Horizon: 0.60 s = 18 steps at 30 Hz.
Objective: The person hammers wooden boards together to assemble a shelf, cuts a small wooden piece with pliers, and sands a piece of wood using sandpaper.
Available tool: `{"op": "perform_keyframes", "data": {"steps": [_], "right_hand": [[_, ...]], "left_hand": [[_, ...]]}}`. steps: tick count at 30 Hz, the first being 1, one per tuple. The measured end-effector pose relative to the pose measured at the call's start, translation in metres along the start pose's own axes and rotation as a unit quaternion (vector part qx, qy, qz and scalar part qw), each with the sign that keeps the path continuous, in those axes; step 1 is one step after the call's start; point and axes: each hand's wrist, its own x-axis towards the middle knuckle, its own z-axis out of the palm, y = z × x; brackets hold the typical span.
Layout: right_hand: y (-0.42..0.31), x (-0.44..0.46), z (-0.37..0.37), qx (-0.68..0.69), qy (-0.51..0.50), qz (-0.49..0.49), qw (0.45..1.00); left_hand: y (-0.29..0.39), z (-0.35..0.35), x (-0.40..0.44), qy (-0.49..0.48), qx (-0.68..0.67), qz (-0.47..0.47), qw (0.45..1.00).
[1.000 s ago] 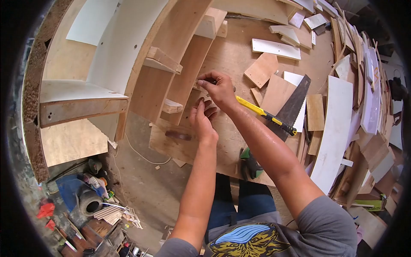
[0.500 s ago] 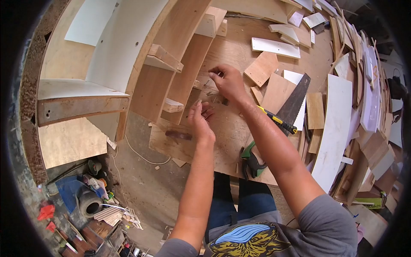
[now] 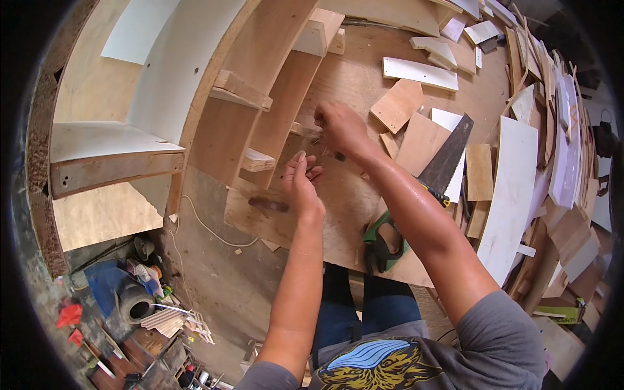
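Note:
Above the plywood work surface [image 3: 331, 227], my left hand [image 3: 302, 181] has its fingers curled and pressed together; whether something small is between them is too small to tell. My right hand [image 3: 341, 130] is closed farther up and to the right, over small nails or screws lying near the shelf unit's edge. What its fingertips hold, if anything, is hidden. A handsaw [image 3: 448, 156] with a green and black handle [image 3: 383, 244] passes under my right forearm. The yellow and black tool [image 3: 437, 195] is mostly covered by that forearm.
The wooden shelf unit [image 3: 279, 97] stands left of my hands, beside a larger white-lined cabinet [image 3: 162, 71]. Offcuts [image 3: 398, 105] and a long white board [image 3: 510, 195] lie at right. A cable [image 3: 211, 227] and clutter are on the floor at lower left.
My hands have moved apart. My right hand has shifted right, its forearm now covering most of the yellow tool, while more of the green handle shows. My left hand has moved slightly left.

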Motion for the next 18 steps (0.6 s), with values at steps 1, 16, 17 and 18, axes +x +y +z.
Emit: {"op": "perform_keyframes", "data": {"steps": [1,16,17,18], "right_hand": [[0.002,-0.003,-0.002,0.046,0.012,0.027,0.999],[0.011,-0.060,-0.094,0.144,0.043,0.152,0.977],[0.017,-0.062,-0.097,0.135,0.046,0.156,0.977],[0.023,-0.063,-0.101,0.126,0.049,0.160,0.978]], "left_hand": [[-0.001,0.002,-0.001,-0.002,0.000,0.003,1.000],[-0.030,0.099,-0.028,-0.141,0.074,-0.002,0.987],[-0.034,0.102,-0.028,-0.143,0.084,-0.005,0.986],[-0.037,0.105,-0.028,-0.132,0.100,-0.009,0.986]]}}
